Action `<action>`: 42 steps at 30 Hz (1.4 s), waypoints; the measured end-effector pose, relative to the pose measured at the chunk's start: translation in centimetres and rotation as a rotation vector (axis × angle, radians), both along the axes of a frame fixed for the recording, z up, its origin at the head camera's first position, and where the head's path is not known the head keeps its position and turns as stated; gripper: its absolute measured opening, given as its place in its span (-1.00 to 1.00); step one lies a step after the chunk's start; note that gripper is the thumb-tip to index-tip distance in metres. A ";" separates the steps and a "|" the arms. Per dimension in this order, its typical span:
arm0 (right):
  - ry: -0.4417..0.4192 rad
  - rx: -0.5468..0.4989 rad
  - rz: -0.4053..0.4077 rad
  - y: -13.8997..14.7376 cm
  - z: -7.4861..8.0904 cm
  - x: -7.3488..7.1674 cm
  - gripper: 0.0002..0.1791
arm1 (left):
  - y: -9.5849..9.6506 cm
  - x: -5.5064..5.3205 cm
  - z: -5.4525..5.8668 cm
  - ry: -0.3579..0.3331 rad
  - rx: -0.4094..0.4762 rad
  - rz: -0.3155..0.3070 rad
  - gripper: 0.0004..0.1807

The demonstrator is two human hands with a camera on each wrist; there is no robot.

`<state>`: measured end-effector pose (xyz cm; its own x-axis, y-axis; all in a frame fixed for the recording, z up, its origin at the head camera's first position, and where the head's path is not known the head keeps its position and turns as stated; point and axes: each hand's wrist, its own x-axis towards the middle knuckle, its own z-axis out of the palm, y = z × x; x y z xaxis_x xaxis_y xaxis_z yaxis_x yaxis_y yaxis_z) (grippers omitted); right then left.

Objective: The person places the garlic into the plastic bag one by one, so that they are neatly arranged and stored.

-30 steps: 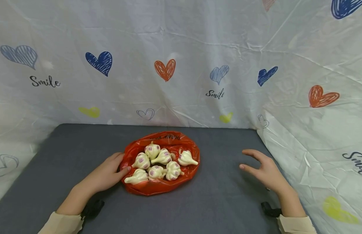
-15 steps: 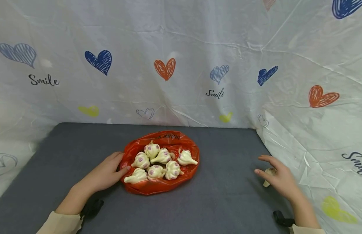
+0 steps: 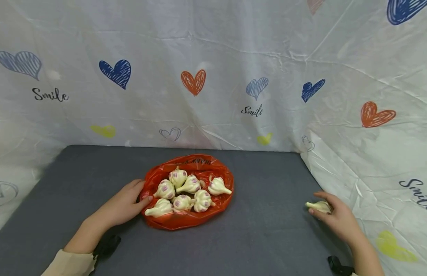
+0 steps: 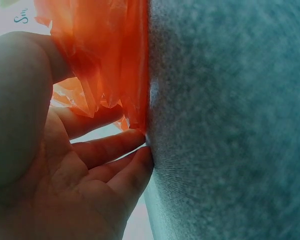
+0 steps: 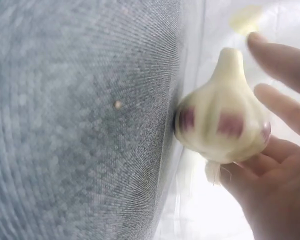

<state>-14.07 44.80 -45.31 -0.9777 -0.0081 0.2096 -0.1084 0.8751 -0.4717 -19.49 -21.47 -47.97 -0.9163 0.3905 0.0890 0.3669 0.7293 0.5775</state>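
My left hand (image 3: pixel 125 205) holds the left edge of a red plastic bag (image 3: pixel 172 226), the thumb over the rim and the fingers at its outer side. In the left wrist view the bag's film (image 4: pixel 100 50) hangs between thumb and fingers. Several garlic bulbs (image 3: pixel 202 201), cream with purple patches, lie in the opened bag. Far to the right, my right hand (image 3: pixel 341 218) is around a single garlic bulb (image 3: pixel 320 207) on the table. In the right wrist view this bulb (image 5: pixel 222 120) touches the cloth, and thumb and index finger stand spread, apart from it.
A dark grey cloth covers the table (image 3: pixel 261 237). White sheeting (image 3: pixel 220 57) printed with hearts and "Smile" hangs behind and along the right side, close beside my right hand. Black wrist cameras (image 3: pixel 108 247) sit under both wrists.
My right hand has moved right and toward me, to the lone garlic bulb. That bulb's stem has swung round to point left. My left hand and the bag have stayed put.
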 end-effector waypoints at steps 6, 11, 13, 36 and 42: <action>0.015 0.008 0.008 0.4 -0.6 0.1 -0.38 | 0.0 0.1 0.0 0.005 -0.003 0.002 -0.33; -0.019 0.016 -0.007 0.5 -0.5 0.1 -0.39 | 0.0 0.1 0.0 0.006 -0.003 0.003 -0.33; -0.043 0.019 -0.017 0.5 -0.5 0.2 -0.38 | 0.0 0.1 0.0 0.008 -0.001 0.001 -0.33; -0.052 0.049 -0.005 -0.3 -0.1 -0.4 -0.44 | -0.1 0.0 0.0 0.004 -0.010 0.007 -0.31; -0.071 0.045 0.017 -1.5 0.3 -0.9 -0.44 | 0.0 0.0 0.0 0.002 -0.010 0.008 -0.32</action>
